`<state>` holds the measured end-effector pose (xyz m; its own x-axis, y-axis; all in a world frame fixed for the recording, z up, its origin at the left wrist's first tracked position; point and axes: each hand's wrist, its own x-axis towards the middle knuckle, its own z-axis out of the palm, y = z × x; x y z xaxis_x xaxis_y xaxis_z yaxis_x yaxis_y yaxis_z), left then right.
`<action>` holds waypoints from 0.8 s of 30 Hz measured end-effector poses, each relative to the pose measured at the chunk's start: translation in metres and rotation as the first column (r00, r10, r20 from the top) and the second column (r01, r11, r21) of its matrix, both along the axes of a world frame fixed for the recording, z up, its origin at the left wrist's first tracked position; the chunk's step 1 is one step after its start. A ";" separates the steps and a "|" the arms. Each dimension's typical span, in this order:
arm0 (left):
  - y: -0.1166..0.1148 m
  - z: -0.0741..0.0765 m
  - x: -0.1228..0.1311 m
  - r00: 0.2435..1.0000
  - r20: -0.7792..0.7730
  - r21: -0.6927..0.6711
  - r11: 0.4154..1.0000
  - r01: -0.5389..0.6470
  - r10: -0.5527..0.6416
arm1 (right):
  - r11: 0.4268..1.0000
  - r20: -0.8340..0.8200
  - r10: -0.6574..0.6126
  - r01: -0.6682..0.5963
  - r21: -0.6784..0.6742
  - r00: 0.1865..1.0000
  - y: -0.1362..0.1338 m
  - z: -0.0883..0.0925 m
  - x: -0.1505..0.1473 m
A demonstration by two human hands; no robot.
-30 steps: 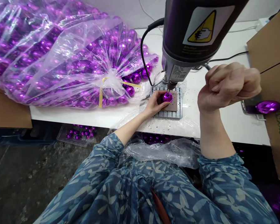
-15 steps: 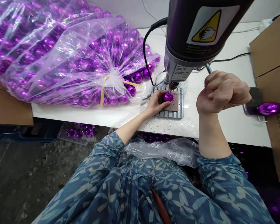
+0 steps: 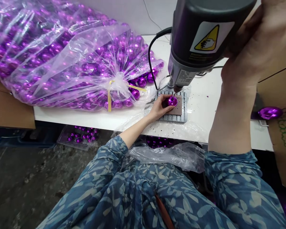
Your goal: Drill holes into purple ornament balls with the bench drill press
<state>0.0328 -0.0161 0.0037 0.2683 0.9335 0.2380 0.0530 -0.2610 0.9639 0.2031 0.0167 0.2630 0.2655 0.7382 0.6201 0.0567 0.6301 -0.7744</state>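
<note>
Directly under the drill head [image 3: 200, 35], my left hand [image 3: 158, 107] has its fingers curled narrowly around a shiny purple bauble [image 3: 172, 101], pressing it down so the round, slippery shell can't roll away. The thin drill bit [image 3: 174, 94] comes down from the head and meets the top of the bauble, or nearly does; from up here I can't tell whether it touches. Beneath the bauble, a brown pad [image 3: 178, 106] lies on a slotted metal plate [image 3: 173, 118], giving the ball a flat, slightly softer seat. Dark specks are scattered on the white table [image 3: 85, 119] to the right of the plate.

My right hand [image 3: 259, 35] is raised to the right of the drill head, pressed close against its dark housing. Its fingers run out of the top of the view, so I can't tell whether they are open or closed.

To the left of the drill head sits a big, clear plastic bag [image 3: 62, 57] crammed with purple baubles, its crinkled neck bound with yellow tape [image 3: 109, 100]. Loose baubles [image 3: 141, 81] lie at its mouth, nearest the drill head. Farther right, past my raised forearm, another faceted purple bauble [image 3: 270, 113] rests beside a cardboard box [image 3: 283, 133].
</note>
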 end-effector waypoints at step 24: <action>-0.032 0.047 -0.092 0.760 -0.574 0.473 0.881 0.003 0.306 | 0.995 -0.161 -0.084 0.074 -0.067 0.983 0.016 -0.008 0.005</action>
<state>-0.0594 -0.0481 0.0505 0.3614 0.8185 0.4466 0.6663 -0.5618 0.4904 0.2078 0.0327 0.2550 0.4186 0.7457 0.5184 -0.0256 0.5803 -0.8140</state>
